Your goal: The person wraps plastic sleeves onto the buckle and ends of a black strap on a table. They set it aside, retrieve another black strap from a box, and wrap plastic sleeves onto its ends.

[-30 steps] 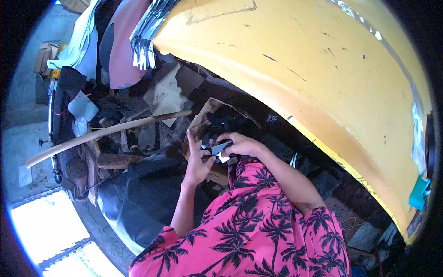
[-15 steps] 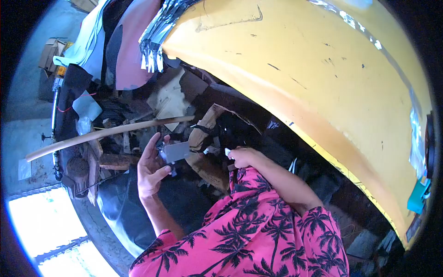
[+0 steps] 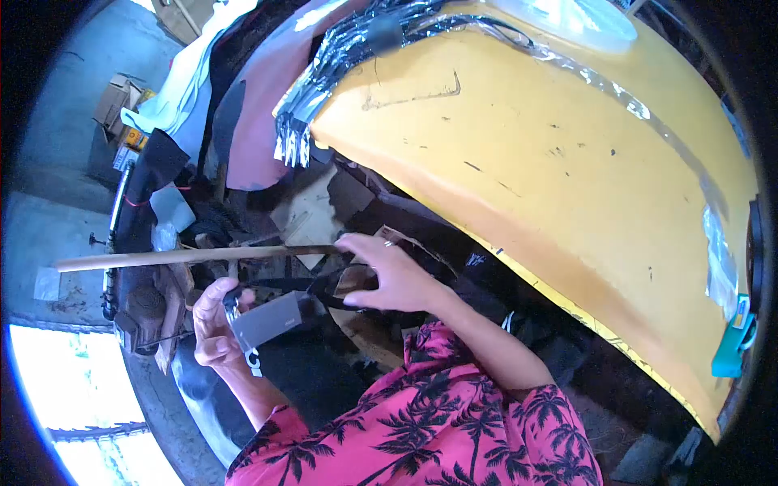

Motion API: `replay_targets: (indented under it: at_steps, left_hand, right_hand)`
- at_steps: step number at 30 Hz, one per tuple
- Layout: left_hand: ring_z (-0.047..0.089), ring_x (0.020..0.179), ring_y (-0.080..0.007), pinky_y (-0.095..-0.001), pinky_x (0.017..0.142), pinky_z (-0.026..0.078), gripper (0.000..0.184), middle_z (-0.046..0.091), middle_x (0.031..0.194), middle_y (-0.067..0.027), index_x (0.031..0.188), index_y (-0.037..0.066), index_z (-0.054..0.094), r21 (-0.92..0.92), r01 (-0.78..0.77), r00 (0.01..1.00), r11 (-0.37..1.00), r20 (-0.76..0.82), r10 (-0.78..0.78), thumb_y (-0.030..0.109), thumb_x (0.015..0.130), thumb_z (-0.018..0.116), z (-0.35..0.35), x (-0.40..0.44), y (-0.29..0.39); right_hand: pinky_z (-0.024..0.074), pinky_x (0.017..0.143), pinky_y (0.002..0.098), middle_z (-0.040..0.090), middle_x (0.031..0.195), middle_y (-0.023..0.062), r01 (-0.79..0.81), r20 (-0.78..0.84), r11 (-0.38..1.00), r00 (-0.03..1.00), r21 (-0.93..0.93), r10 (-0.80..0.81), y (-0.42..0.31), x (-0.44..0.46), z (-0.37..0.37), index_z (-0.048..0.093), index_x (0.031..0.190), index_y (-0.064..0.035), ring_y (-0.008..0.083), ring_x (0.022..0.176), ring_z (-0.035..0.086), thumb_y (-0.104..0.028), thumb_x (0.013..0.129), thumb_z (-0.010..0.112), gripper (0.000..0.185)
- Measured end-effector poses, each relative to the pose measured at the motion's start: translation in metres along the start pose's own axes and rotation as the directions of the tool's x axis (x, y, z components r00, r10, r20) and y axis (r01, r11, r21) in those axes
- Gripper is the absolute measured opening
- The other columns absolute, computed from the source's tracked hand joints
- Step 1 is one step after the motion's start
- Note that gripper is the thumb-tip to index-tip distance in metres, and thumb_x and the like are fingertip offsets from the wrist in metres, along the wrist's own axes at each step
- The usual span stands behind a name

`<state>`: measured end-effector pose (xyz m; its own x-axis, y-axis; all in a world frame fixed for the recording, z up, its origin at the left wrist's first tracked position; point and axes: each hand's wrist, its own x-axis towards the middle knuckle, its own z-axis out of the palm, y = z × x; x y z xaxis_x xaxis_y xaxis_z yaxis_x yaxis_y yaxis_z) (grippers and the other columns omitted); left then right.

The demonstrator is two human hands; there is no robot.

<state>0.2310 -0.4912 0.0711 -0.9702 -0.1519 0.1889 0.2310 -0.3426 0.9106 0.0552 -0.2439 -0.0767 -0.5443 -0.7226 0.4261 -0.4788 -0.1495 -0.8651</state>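
Along the left side of the view, a long, pale, slender wooden strip (image 3: 178, 257) is seen lying across dark clutter, its inner end beside the right hand's fingertips; whether contact is made cannot be told. Should it be brushed by a passing arm, it could be rolled or knocked down.

Below it, the left hand (image 3: 217, 334) is found closed on the near end of a flat, dull-grey rectangular card (image 3: 267, 326), by which a small white hook-shaped piece (image 3: 254, 361) is hung. The exact contact is partly hidden. If the hold were loosened, the card could be dropped into the clutter; if it were twisted, the hook could be snagged. The forearm is angled up and outward, with the fingers curled.

Between the hands, a narrow black flexible band (image 3: 324, 293) is noted; by a sideways pull, it could be caught or tangled.

Farther right, the right hand (image 3: 395, 275) is held with thumb and fingers parted, no grip being evident. The forearm is reached across from the right, below a large, curved, scuffed yellow panel (image 3: 502, 113), whose lower edge could be struck if the elbow were lifted.
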Motion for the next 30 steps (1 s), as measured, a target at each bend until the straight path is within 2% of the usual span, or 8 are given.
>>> replay_targets:
  at_steps: [6, 9, 11, 18, 22, 26, 28, 30]
  left_hand:
    - [0.064, 0.071, -0.0277, -0.0389, 0.071, 0.051, 0.064, 0.068, 0.074, -0.0209, 0.093, -0.008, 0.065, 0.168, -0.075, 0.958, 0.983, 0.287, 0.024, 0.052, 0.075, 0.078, 0.032, 0.049, 0.054]
    - [0.056, 0.077, -0.0203, -0.0445, 0.094, 0.041, 0.038, 0.069, 0.072, -0.0073, 0.084, 0.007, 0.066, 0.297, -0.243, 0.885, 0.923, 0.459, 0.085, 0.044, 0.08, 0.076, 0.067, 0.069, 0.074]
    - [0.058, 0.075, -0.0211, -0.0419, 0.088, 0.041, 0.023, 0.066, 0.068, -0.0044, 0.075, 0.009, 0.067, 0.375, -0.32, 0.81, 0.87, 0.585, 0.046, 0.029, 0.078, 0.077, 0.073, 0.079, 0.098]
    - [0.063, 0.059, -0.0239, -0.039, 0.061, 0.055, 0.013, 0.065, 0.06, -0.0086, 0.079, 0.001, 0.072, 0.349, -0.556, 0.613, 0.754, 0.785, 0.088, 0.01, 0.074, 0.08, 0.099, 0.073, 0.157]
    - [0.066, 0.061, -0.0234, -0.0379, 0.056, 0.058, 0.023, 0.066, 0.066, -0.0135, 0.085, -0.001, 0.071, 0.285, -0.569, 0.616, 0.772, 0.769, 0.17, 0.005, 0.068, 0.084, 0.102, 0.077, 0.195]
    - [0.057, 0.054, -0.0121, -0.0253, 0.044, 0.044, 0.043, 0.065, 0.076, -0.0046, 0.11, 0.001, 0.064, 0.168, -0.621, 0.206, 0.765, 0.977, -0.047, 0.016, 0.075, 0.084, 0.083, 0.132, 0.237]
    - [0.054, 0.076, -0.021, -0.0412, 0.069, 0.045, 0.031, 0.055, 0.096, -0.017, 0.113, -0.008, 0.051, 0.41, -0.722, 0.553, 0.557, 0.826, 0.11, 0.01, 0.091, 0.062, 0.125, 0.11, 0.23]
    - [0.051, 0.075, -0.0198, -0.0382, 0.068, 0.044, 0.02, 0.05, 0.088, -0.0136, 0.104, -0.006, 0.052, 0.298, -0.809, 0.503, 0.507, 0.797, 0.335, 0.006, 0.088, 0.056, 0.219, 0.109, 0.197]
  right_hand:
    - [0.0508, 0.097, 0.0472, 0.069, 0.121, 0.0177, 0.076, 0.047, 0.997, 0.996, -0.008, -0.075, -0.038, 0.027, 0.016, 0.059, 0.135, -0.0074, 0.04, 0.108, 0.066, -0.027, 0.081, 0.079, 0.061]
    - [0.0545, 0.092, 0.0443, 0.073, 0.11, 0.015, 0.116, -0.114, 0.987, 0.985, -0.112, -0.128, -0.055, 0.024, 0.009, 0.068, 0.121, -0.0069, 0.037, 0.099, 0.069, -0.013, 0.079, 0.076, 0.043]
    - [0.0556, 0.091, 0.044, 0.073, 0.111, 0.0158, 0.232, -0.415, 0.933, 0.847, -0.276, -0.333, -0.079, 0.021, -0.006, 0.07, 0.117, -0.003, 0.0337, 0.101, 0.071, -0.001, 0.072, 0.07, 0.044]
    - [0.0565, 0.091, 0.0429, 0.072, 0.116, 0.0195, 0.384, -0.655, 0.812, 0.481, -0.44, -0.583, -0.12, 0.029, -0.055, 0.067, 0.118, 0.0053, 0.0335, 0.104, 0.072, 0.008, 0.075, 0.069, 0.042]
    - [0.0494, 0.104, 0.0417, 0.064, 0.137, 0.0168, 0.421, -0.469, 0.9, 0.775, -0.115, -0.423, -0.129, 0.025, -0.047, 0.056, 0.142, -0.0027, 0.0324, 0.114, 0.069, -0.003, 0.08, 0.074, 0.065]
    - [0.0385, 0.116, 0.0419, 0.055, 0.147, 0.0219, 0.36, -0.206, 0.908, 0.925, 0.212, -0.319, -0.138, 0.015, -0.027, 0.05, 0.146, -0.0001, 0.0344, 0.138, 0.052, -0.015, 0.095, 0.064, 0.055]
    - [0.0448, 0.108, 0.0413, 0.059, 0.14, 0.0235, 0.363, -0.229, 0.886, 0.925, 0.287, -0.305, -0.142, 0.014, -0.017, 0.054, 0.139, 0.0032, 0.0329, 0.132, 0.057, -0.023, 0.1, 0.062, 0.049]
    - [0.052, 0.097, 0.0326, 0.07, 0.127, 0.0187, 0.388, -0.223, 0.892, 0.914, 0.232, -0.34, -0.162, 0.006, -0.03, 0.054, 0.145, -0.0045, 0.0256, 0.113, 0.069, -0.027, 0.102, 0.065, 0.051]
